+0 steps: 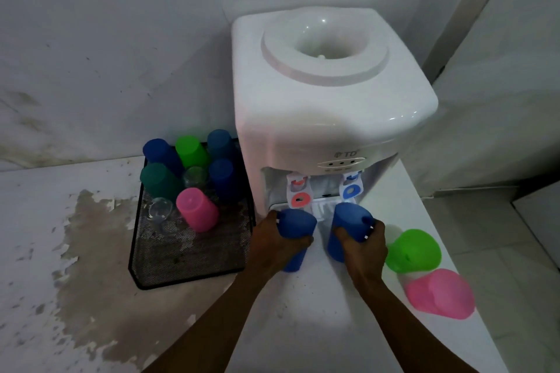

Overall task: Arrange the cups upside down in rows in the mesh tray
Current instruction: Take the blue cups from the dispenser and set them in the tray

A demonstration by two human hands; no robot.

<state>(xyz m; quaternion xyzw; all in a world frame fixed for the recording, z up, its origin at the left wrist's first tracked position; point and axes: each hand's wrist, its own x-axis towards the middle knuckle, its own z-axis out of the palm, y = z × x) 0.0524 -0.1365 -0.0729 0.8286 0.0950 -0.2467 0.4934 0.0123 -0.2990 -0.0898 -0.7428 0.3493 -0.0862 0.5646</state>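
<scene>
A black mesh tray [188, 263] sits on the counter, left of a water dispenser. Its far half holds several upside-down cups: dark blue, green, teal and pink [197, 209] plastic ones plus two clear glasses [159, 212]. My left hand [278, 239] grips a blue cup [295, 224] bottom-up in front of the dispenser. My right hand [365, 247] grips a second blue cup [348, 225], also bottom-up. To the right, a green cup [413, 250] and a pink cup [441, 294] lie on their sides on the counter.
The white water dispenser [327, 106] stands just behind my hands, its red and blue taps right above the two cups. The counter's right edge runs close past the lying cups, with tiled floor below. The counter surface at left is stained and peeling.
</scene>
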